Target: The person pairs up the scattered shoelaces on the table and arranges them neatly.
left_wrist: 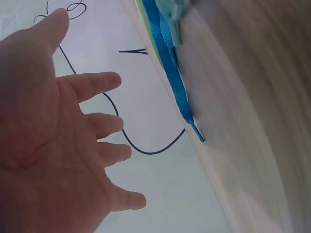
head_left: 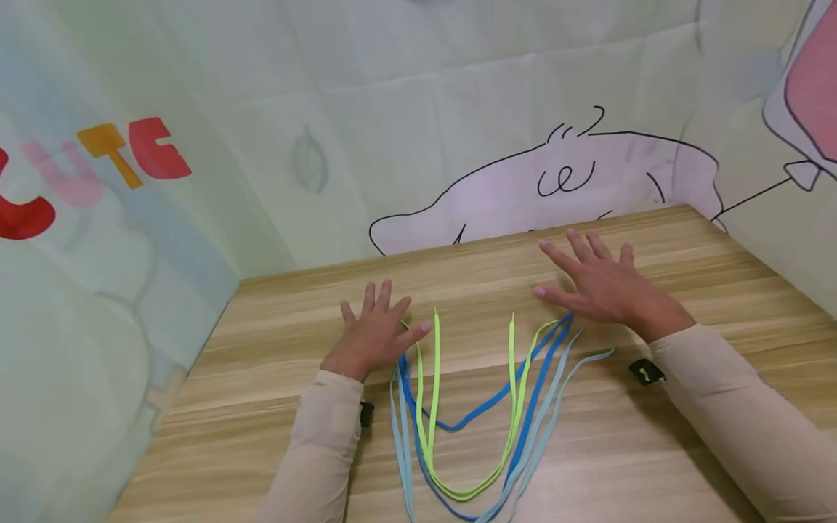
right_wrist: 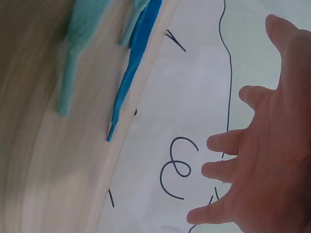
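Note:
Three flat shoelaces lie in U-shaped curves on the table: a neon green shoelace [head_left: 451,496], a blue shoelace [head_left: 451,428] and a light blue shoelace [head_left: 405,447]. Their tipped ends point toward the far edge. Beside the left ends, my left hand [head_left: 371,334] is held above the wood with fingers spread and nothing in it. My right hand [head_left: 601,287] hovers past the right ends, its fingers also spread and the palm bare. Each wrist view shows a bare palm apart from the blue lace's tip [left_wrist: 177,87] and the light blue lace's tip [right_wrist: 80,43].
The wood-grain table [head_left: 294,312] meets a printed cloth backdrop [head_left: 314,87] at its far edge. Colourful letters [head_left: 159,149] and a cartoon drawing [head_left: 510,189] decorate the cloth. A small black device [head_left: 646,371] shows under the right wrist.

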### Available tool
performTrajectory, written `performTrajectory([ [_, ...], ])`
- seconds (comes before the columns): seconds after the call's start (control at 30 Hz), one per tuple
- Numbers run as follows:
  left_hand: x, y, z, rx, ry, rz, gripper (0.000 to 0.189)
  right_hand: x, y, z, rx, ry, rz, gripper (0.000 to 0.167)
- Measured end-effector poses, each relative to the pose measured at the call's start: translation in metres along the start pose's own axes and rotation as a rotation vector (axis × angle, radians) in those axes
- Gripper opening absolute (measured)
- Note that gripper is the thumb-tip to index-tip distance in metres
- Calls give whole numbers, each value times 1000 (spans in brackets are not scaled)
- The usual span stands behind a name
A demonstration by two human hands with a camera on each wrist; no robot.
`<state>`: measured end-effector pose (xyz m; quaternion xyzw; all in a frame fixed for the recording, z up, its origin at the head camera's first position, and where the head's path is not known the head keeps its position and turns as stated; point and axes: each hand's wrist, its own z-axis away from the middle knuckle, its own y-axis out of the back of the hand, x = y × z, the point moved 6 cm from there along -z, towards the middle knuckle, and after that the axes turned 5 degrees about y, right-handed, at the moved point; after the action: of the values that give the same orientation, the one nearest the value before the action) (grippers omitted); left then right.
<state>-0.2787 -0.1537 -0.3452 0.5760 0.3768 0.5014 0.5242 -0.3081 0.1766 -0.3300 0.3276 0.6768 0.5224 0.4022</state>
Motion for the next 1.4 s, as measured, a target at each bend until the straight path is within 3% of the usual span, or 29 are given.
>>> performTrajectory([
  [0.33, 5, -2, -1, 11, -39, -24, 67, -9, -2, -2, 9, 52, 2, 82],
  [0.8, 16, -6, -3, 12, -143, -28, 54, -17, -5, 1, 2, 90, 9, 80],
  [1.2, 34, -10, -2, 83, -279, -21, 35, -32, -16, -3, -9, 151, -37, 56],
  [1.4, 36, -8, -2, 84, -256, -20, 24, -49, -18, -3, -27, 224, -51, 46],
])
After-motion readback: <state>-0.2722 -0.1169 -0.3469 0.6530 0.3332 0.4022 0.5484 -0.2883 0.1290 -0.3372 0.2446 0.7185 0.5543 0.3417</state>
